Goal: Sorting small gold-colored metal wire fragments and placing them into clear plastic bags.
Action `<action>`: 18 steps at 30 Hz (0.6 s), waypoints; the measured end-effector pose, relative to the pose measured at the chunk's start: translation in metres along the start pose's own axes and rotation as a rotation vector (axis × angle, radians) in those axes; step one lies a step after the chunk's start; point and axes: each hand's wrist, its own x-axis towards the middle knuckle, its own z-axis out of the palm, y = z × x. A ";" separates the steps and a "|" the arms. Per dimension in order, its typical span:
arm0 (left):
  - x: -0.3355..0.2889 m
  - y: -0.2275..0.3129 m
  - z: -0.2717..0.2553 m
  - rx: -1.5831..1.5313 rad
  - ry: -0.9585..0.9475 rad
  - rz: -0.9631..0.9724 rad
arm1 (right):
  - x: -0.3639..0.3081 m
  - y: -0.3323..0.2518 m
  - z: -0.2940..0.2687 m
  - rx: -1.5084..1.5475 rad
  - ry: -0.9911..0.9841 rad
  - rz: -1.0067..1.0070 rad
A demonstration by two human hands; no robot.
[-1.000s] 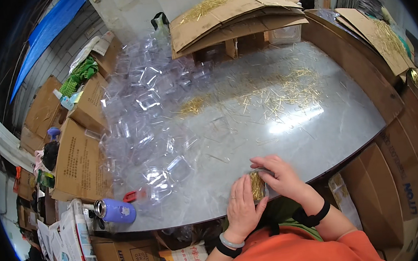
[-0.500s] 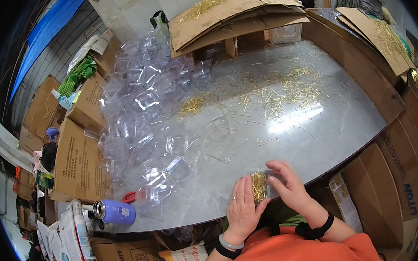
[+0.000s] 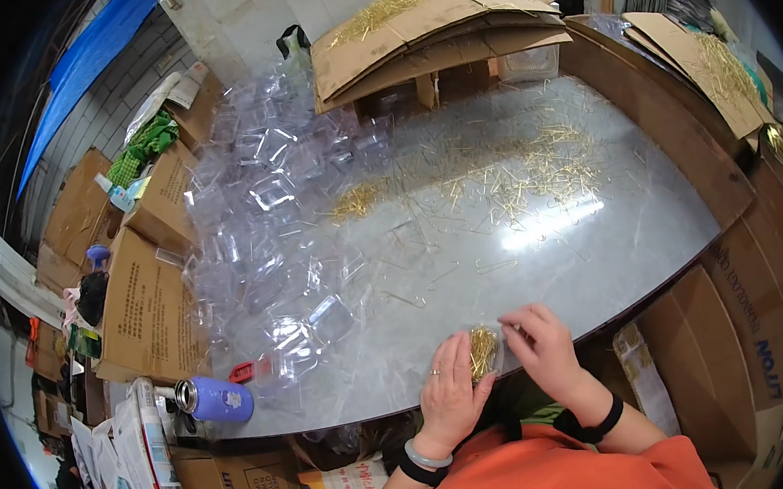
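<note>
At the table's front edge, a small clear plastic box (image 3: pixel 500 362) packed with gold wire hooks (image 3: pixel 483 351) is between my hands. My left hand (image 3: pixel 450 380) lies along its left side, fingers together and thumb at the near end, gripping it. My right hand (image 3: pixel 543 350) is at its right side, with thumb and fingertips pinched at the clear rim; exactly what they pinch is too small to make out. Loose gold hooks (image 3: pixel 547 172) are scattered over the grey tabletop beyond, with a denser clump (image 3: pixel 358 201) left of them.
Clear plastic boxes (image 3: pixel 268 194) are heaped over the table's left side. A purple bottle (image 3: pixel 222 398) lies at the front left near a red object (image 3: pixel 242 373). Cardboard sheets (image 3: pixel 439 29) form a raised cover at the back. Cardboard boxes (image 3: pixel 153 309) line the left; a cardboard wall (image 3: pixel 668 131) edges the right.
My right fingers have curled in and drawn closer together at the box's right rim. The box has tilted slightly in my left hand. The view has shifted a little.
</note>
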 end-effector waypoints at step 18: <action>0.006 0.001 -0.008 -0.005 -0.076 0.057 | 0.038 0.033 -0.003 0.269 -0.430 0.080</action>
